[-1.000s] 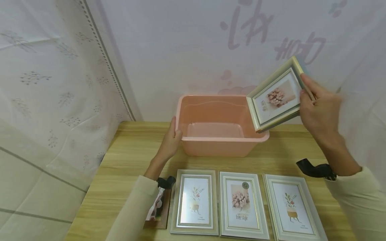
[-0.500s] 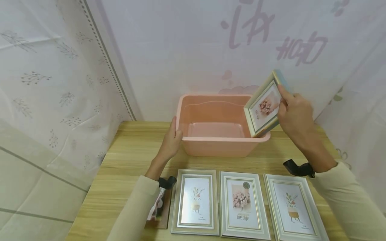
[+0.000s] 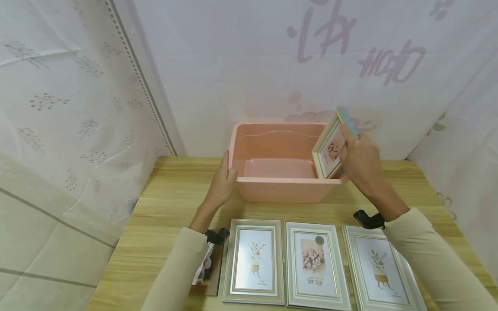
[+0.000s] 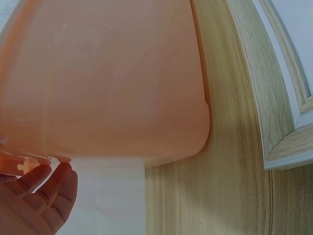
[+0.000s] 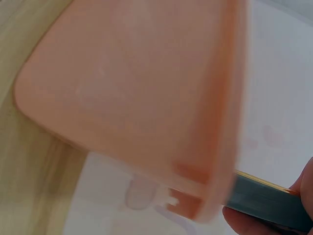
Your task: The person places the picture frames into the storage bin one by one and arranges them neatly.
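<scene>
A pink plastic bin (image 3: 288,190) stands on the wooden table. My left hand (image 3: 222,181) grips its left rim, and in the left wrist view the curled fingers (image 4: 58,188) show under that rim. Between the thumb and fingers of my right hand (image 3: 362,160) is a pale picture frame (image 3: 324,147) with a pink flower print. The frame stands steeply tilted, its lower edge inside the bin's right end and its top above the rim. In the right wrist view the frame's dark edge (image 5: 266,198) pokes out beyond the bin's rim.
In front of the bin lie a champagne-coloured frame (image 3: 253,298), a white flower-print frame (image 3: 319,300) and a white plant-print frame (image 3: 383,276), which my right sleeve partly covers. A brown frame (image 3: 212,276) is half hidden by my left forearm. A patterned cloth (image 3: 218,65) hangs behind.
My right hand has moved left and down, bringing the picture frame from over the bin's right rim into its right end, more upright. My left hand keeps its grip on the bin.
</scene>
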A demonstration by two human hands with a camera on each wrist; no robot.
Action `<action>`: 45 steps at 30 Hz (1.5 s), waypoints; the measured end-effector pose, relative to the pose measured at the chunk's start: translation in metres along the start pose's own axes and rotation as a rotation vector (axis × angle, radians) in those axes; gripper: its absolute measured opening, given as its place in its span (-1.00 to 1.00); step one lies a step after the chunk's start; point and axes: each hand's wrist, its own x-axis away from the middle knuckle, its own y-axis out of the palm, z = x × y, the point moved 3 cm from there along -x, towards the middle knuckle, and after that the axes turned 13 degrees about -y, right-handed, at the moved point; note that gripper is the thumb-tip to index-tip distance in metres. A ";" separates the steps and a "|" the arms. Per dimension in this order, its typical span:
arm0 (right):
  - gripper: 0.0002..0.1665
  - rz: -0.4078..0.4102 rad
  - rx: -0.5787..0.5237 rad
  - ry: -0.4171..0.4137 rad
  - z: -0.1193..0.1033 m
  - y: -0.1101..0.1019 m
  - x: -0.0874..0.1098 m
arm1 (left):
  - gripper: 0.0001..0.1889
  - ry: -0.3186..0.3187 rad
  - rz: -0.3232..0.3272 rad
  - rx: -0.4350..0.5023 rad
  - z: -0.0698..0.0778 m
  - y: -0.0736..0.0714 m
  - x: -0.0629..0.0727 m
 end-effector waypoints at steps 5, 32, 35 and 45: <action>-0.43 -0.020 -0.004 0.017 0.000 0.016 0.008 | -0.26 0.004 0.006 -0.013 -0.001 0.000 0.000; -0.40 -0.139 0.002 0.015 0.008 0.044 0.016 | -0.29 0.017 0.020 -0.059 -0.001 -0.001 -0.001; -0.39 -0.145 -0.017 0.029 0.009 0.043 0.018 | -0.29 0.018 0.016 -0.055 -0.001 0.000 -0.002; -0.23 -0.272 -0.176 0.089 0.019 0.028 0.033 | -0.29 -0.003 0.020 -0.042 -0.001 0.001 0.000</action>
